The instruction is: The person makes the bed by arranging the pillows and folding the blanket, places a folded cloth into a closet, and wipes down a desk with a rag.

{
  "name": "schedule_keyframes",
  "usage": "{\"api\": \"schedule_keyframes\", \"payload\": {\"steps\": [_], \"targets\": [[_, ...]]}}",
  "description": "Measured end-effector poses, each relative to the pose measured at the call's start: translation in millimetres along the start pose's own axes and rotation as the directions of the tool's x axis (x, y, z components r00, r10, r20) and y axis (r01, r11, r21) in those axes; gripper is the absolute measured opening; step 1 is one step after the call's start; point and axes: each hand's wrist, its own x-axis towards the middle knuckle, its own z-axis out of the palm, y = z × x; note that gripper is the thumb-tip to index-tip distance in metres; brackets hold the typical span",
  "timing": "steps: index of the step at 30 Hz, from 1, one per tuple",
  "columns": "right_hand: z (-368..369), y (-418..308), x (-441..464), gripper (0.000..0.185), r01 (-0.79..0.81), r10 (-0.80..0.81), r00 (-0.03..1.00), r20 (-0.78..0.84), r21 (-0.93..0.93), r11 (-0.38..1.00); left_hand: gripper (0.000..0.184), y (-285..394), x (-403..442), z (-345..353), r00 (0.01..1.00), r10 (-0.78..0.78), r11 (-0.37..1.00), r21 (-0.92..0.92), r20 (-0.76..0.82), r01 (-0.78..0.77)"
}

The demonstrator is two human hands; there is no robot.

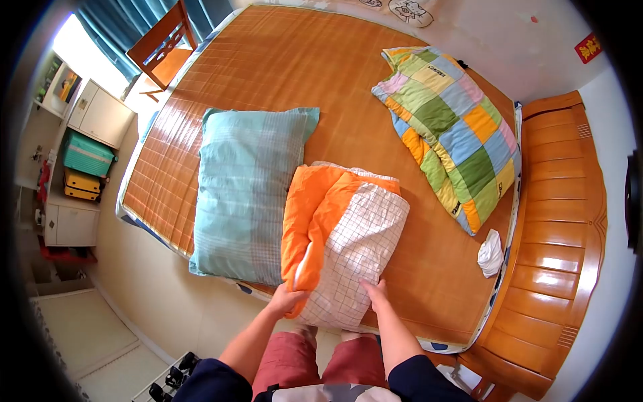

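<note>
A folded orange and white checked quilt (pixel 358 231) lies at the near edge of the bed mat (pixel 268 60). My left hand (pixel 288 299) grips its orange near-left corner, fingers closed on the cloth. On the white checked part at the near right, my right hand (pixel 376 292) has its fingers closed round the edge. A teal plaid pillow (pixel 248 194) touches the quilt's left side. Farther back on the right lies a colourful patchwork quilt (pixel 462 134), folded and uneven.
A wooden headboard (pixel 556 234) borders the bed on the right, with a crumpled white cloth (pixel 490 253) beside it. A wooden chair (pixel 167 57) stands at the back left. Cabinets (pixel 100 114) holding a teal suitcase (pixel 87 155) and a yellow case (pixel 82 184) are at the far left.
</note>
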Motion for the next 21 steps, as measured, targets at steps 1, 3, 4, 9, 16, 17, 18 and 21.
{"api": "schedule_keyframes", "payload": {"steps": [1, 3, 4, 9, 16, 17, 18, 21], "targets": [[1.0, -0.6, 7.1, 0.053, 0.078, -0.089, 0.988, 0.126, 0.090, 0.993, 0.030, 6.4, -0.6, 9.6, 0.994, 0.106, 0.994, 0.034, 0.003, -0.106], [2.9, -3.5, 9.9, 0.050, -0.025, -0.021, 0.979, 0.202, 0.222, 0.975, 0.032, 28.8, -3.8, 24.2, 0.960, 0.264, 0.958, 0.093, 0.089, -0.272], [4.4, -9.8, 8.9, 0.046, -0.126, 0.028, 0.960, 0.278, 0.342, 0.931, 0.033, 49.0, -8.4, 28.9, 0.945, 0.288, 0.941, 0.138, 0.152, -0.309], [2.8, -50.8, -0.8, 0.052, 0.156, -0.194, 0.980, 0.052, 0.407, 0.900, 0.023, 131.4, -19.6, 33.6, 0.825, 0.527, 0.710, 0.430, 0.203, -0.558], [-77.0, -101.8, -30.7, 0.045, 0.677, -0.678, 0.678, -0.285, -0.118, 0.727, 0.024, 36.9, -9.8, 27.9, 0.919, 0.337, 0.936, -0.172, 0.204, -0.306], [-83.5, -96.1, -32.5, 0.045, 0.671, -0.674, 0.682, -0.285, -0.123, 0.731, 0.029, 8.2, -7.9, 35.8, 0.949, 0.204, 0.964, -0.220, 0.239, -0.152], [-88.6, -90.1, -32.7, 0.047, 0.488, -0.609, 0.723, -0.327, -0.382, 0.785, 0.034, -10.6, -6.5, 39.6, 0.958, 0.073, 0.965, -0.262, 0.279, 0.002], [-88.1, -71.0, -25.9, 0.052, 0.265, -0.564, 0.732, -0.383, -0.602, 0.753, 0.056, -34.0, -1.6, 35.9, 0.894, -0.363, 0.930, 0.050, 0.263, 0.363]]}}
